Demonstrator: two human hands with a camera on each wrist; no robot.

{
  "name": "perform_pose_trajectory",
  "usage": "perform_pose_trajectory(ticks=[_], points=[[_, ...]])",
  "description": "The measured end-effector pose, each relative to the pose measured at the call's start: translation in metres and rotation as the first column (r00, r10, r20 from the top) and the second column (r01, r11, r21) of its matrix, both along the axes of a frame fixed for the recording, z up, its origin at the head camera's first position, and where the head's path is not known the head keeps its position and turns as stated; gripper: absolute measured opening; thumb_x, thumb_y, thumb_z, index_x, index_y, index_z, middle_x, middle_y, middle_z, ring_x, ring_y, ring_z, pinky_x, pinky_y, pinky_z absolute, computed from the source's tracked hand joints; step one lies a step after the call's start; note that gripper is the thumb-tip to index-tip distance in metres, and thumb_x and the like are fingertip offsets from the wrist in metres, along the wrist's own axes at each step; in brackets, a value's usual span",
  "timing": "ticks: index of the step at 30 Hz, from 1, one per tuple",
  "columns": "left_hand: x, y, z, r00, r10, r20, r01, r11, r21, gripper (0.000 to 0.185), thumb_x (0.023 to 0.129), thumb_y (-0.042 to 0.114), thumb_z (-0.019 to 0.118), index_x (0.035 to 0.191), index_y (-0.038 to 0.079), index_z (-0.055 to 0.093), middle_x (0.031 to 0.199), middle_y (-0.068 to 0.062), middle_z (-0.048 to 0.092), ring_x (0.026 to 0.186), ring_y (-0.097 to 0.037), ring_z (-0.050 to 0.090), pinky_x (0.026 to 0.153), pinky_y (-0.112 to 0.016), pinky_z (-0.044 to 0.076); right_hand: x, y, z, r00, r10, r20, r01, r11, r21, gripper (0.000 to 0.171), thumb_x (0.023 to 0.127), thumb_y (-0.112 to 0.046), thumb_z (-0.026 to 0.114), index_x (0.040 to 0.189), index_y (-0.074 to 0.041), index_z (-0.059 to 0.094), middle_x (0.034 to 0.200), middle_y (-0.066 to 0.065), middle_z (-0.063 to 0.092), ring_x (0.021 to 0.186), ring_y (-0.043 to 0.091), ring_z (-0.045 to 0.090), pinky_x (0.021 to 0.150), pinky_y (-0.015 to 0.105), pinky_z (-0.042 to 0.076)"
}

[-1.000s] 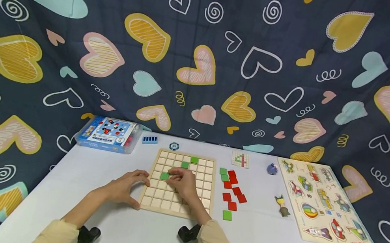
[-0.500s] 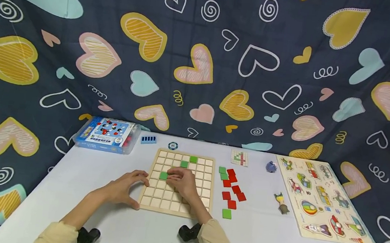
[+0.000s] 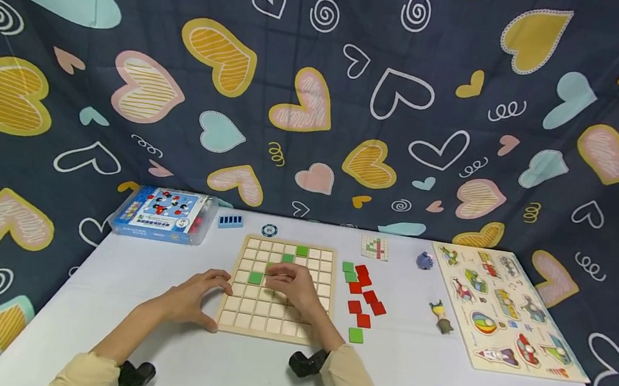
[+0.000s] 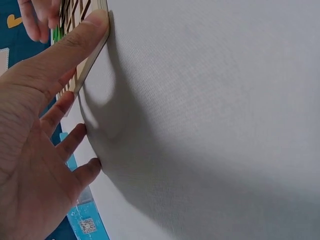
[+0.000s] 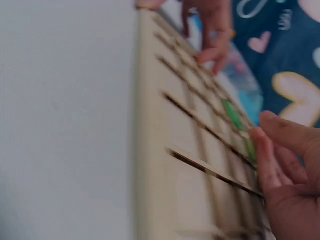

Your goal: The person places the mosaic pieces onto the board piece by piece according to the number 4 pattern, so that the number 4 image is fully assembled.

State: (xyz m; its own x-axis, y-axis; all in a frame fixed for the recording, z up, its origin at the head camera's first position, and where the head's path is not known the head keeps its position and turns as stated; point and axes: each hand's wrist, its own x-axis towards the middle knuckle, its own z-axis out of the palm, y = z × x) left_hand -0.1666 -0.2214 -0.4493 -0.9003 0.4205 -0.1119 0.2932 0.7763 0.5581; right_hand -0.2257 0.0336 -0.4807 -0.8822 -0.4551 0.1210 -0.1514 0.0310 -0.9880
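Wooden grid board [image 3: 275, 290] flat on the white table [image 3: 212, 365], between both hands. Right hand [image 3: 291, 284] laid over the board's middle, fingers curled down onto a green tile [image 3: 272, 269] that shows only as a sliver past the fingertips; whether pinched or merely pressed, impossible to tell. In the right wrist view the fingertips [image 5: 265, 150] blurred, green smudges [image 5: 232, 115] just ahead of them in the grid. Left hand [image 3: 193, 297] against the board's left edge, fingers relaxed and spread, thumb at the near corner, holding nothing. Left wrist view: thumb [image 4: 75, 42] pressed flat along the board edge [image 4: 92, 55], other fingers resting on the table beside it.

Just left of the right fingertips, another green tile [image 3: 256, 278] seated in a cell; two more beyond the hand, one [image 3: 288, 258] near, one [image 3: 301, 251] at the far row. Part of the board's right columns hidden under the wrist.

Right of the board, loose red tiles [image 3: 364, 296] and green tiles [image 3: 348, 267] in a scatter, a lone green tile [image 3: 355, 335] nearest the right sleeve. Farther right, a small figure [image 3: 440, 317], a blue-grey lump [image 3: 424, 260], an animal puzzle [image 3: 503, 311]. Beyond the board, a pattern card [image 3: 374, 247], a round chip [image 3: 268, 230], a blue block [image 3: 230, 220], a clear box [image 3: 162, 214]; print on these too small to read
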Motion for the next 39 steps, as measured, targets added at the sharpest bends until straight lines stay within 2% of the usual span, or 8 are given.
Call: perform_pose_trajectory(ticks=[4,8,16,20,24,28,33,39], points=[[-0.001,-0.003,0.003,1.0,-0.011,-0.003,0.011,1.0,-0.006,0.059,0.062,0.033,0.089,0.111,0.024,0.057,0.142,-0.011,0.04,0.13,-0.045,0.035,0.077,-0.081,0.033,-0.001,0.024,0.013,0.999,0.016,0.04,-0.017,1.0,0.015,0.034,0.086,0.004,0.065,0.119,0.011,0.058,0.121,0.029,0.059,0.106,0.037,0.063,0.087,0.033,0.054],[-0.002,-0.005,0.005,1.0,-0.016,-0.02,0.016,1.0,-0.01,0.059,0.061,0.033,0.089,0.11,0.024,0.056,0.141,-0.011,0.04,0.129,-0.045,0.036,0.077,-0.081,0.034,0.003,0.057,0.023,0.995,-0.066,0.075,0.063,0.997,0.049,0.034,0.086,0.0,0.068,0.12,0.005,0.061,0.121,0.027,0.06,0.104,0.031,0.065,0.087,0.029,0.053],[0.003,-0.004,0.006,1.0,-0.027,-0.002,0.027,1.0,0.007,0.06,0.06,0.031,0.09,0.109,0.022,0.057,0.14,-0.013,0.041,0.127,-0.046,0.037,0.078,-0.078,0.037,0.037,0.139,0.027,0.984,-0.162,0.072,0.148,0.973,0.176,0.033,0.089,-0.005,0.066,0.12,0.005,0.059,0.118,0.025,0.062,0.098,0.027,0.066,0.082,0.024,0.054],[0.004,-0.004,0.004,1.0,-0.026,-0.003,0.026,1.0,0.002,0.06,0.06,0.032,0.09,0.109,0.023,0.057,0.141,-0.014,0.041,0.128,-0.046,0.036,0.078,-0.077,0.037,0.056,0.166,0.02,0.989,-0.15,0.01,0.142,0.955,0.26,0.029,0.088,-0.004,0.066,0.116,0.004,0.061,0.11,0.021,0.066,0.089,0.017,0.066,0.079,0.02,0.054],[0.002,-0.004,0.003,1.0,-0.025,-0.01,0.024,1.0,-0.009,0.06,0.061,0.033,0.089,0.11,0.023,0.056,0.142,-0.013,0.04,0.128,-0.046,0.036,0.078,-0.078,0.037,0.071,0.179,0.009,0.99,-0.121,-0.077,0.139,0.942,0.304,0.029,0.084,-0.002,0.071,0.111,0.004,0.064,0.106,0.017,0.068,0.082,0.011,0.064,0.075,0.021,0.054],[0.0,-0.003,0.004,1.0,-0.024,-0.006,0.024,1.0,-0.014,0.06,0.062,0.034,0.089,0.11,0.024,0.056,0.142,-0.012,0.04,0.129,-0.045,0.036,0.078,-0.078,0.037,0.081,0.182,-0.002,0.986,-0.139,-0.093,0.161,0.938,0.308,0.031,0.082,-0.002,0.073,0.111,0.001,0.065,0.101,0.013,0.069,0.075,0.01,0.062,0.068,0.02,0.054],[0.0,-0.001,0.004,1.0,-0.028,0.004,0.028,1.0,-0.005,0.059,0.062,0.033,0.089,0.11,0.023,0.056,0.142,-0.012,0.04,0.128,-0.046,0.036,0.077,-0.079,0.036,0.085,0.182,-0.009,0.984,-0.148,-0.102,0.172,0.943,0.286,0.032,0.082,0.0,0.072,0.113,0.002,0.064,0.096,0.013,0.068,0.071,0.01,0.06,0.064,0.018,0.052],[-0.002,0.0,0.003,0.999,-0.034,0.007,0.034,0.999,0.003,0.06,0.062,0.033,0.089,0.111,0.022,0.056,0.142,-0.012,0.04,0.128,-0.045,0.035,0.079,-0.079,0.036,0.085,0.183,-0.01,0.981,-0.153,-0.12,0.183,0.935,0.304,0.033,0.08,-0.002,0.074,0.112,0.001,0.065,0.099,0.012,0.069,0.071,0.008,0.058,0.062,0.018,0.051]])
